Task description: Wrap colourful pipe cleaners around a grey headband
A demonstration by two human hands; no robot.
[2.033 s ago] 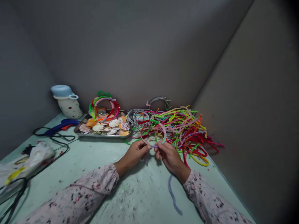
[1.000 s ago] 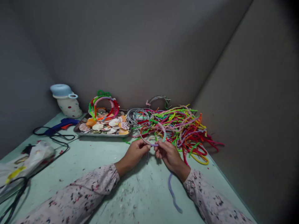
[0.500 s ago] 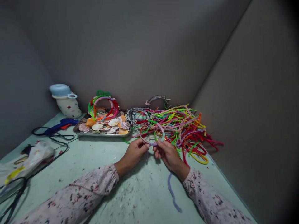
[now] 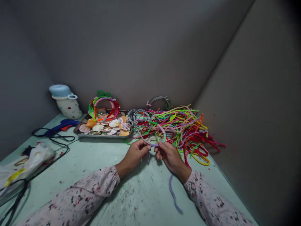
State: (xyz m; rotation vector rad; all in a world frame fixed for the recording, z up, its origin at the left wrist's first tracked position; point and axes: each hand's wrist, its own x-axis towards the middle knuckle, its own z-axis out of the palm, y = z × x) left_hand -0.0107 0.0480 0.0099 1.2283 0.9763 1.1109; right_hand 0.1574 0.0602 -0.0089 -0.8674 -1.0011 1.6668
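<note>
My left hand [image 4: 135, 154] and my right hand [image 4: 169, 156] meet over the pale green table [image 4: 94, 175]. Both pinch a thin headband hoop [image 4: 162, 129] that arches up between them. A lilac pipe cleaner [image 4: 174, 196] is wound on the hoop at my fingertips, and its loose end trails down past my right wrist. Just behind my hands lies a big pile of coloured pipe cleaners [image 4: 183, 128].
A metal tray of seashells [image 4: 105, 128] holds wrapped headbands [image 4: 104, 106]. Bare wire hoops [image 4: 138, 116] lie beside it. At the left are a blue glue gun [image 4: 61, 126], black cords [image 4: 54, 141], a plastic bag [image 4: 25, 163] and a white spotted jug [image 4: 67, 102]. Grey walls close in.
Both hands stay at the same spot on the hoop with small finger movements. The view has shifted slightly.
</note>
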